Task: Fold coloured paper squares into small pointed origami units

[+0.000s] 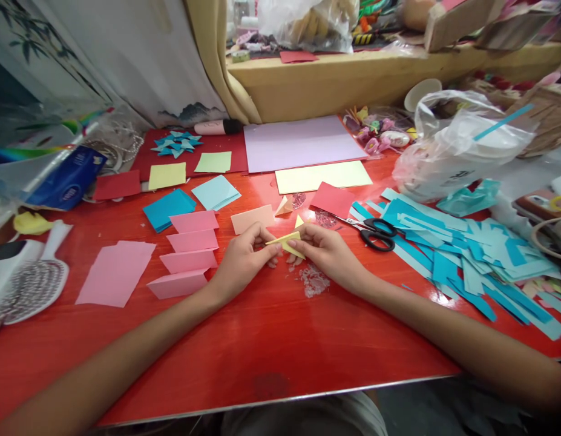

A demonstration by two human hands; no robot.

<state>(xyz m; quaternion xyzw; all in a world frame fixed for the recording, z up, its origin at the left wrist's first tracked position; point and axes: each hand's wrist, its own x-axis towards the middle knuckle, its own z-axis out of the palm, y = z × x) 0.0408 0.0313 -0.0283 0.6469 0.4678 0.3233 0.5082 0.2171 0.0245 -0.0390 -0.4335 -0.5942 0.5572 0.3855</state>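
Observation:
A small folded piece of yellow paper (285, 240) is held between both hands above the red table. My left hand (249, 257) pinches its left end, and my right hand (325, 249) pinches its right part with the thumb on top. Just beyond the fingers stand a small yellow folded point (299, 221) and a peach folded piece (284, 206). A peach folded card (252, 219) lies by the left fingers. Several pink folded cards (189, 263) stand in a column left of my left hand. Black-handled scissors (376, 235) lie beyond my right hand, their blades near a red square (333, 198).
Many blue paper strips (462, 248) heap at the right. Pink sheets (117, 272), a blue stack (168, 209) and a pale blue stack (216, 194) lie left. Lilac paper (302, 142) is at the back. A plastic bag (462, 145) stands back right, a hairbrush (32, 287) far left.

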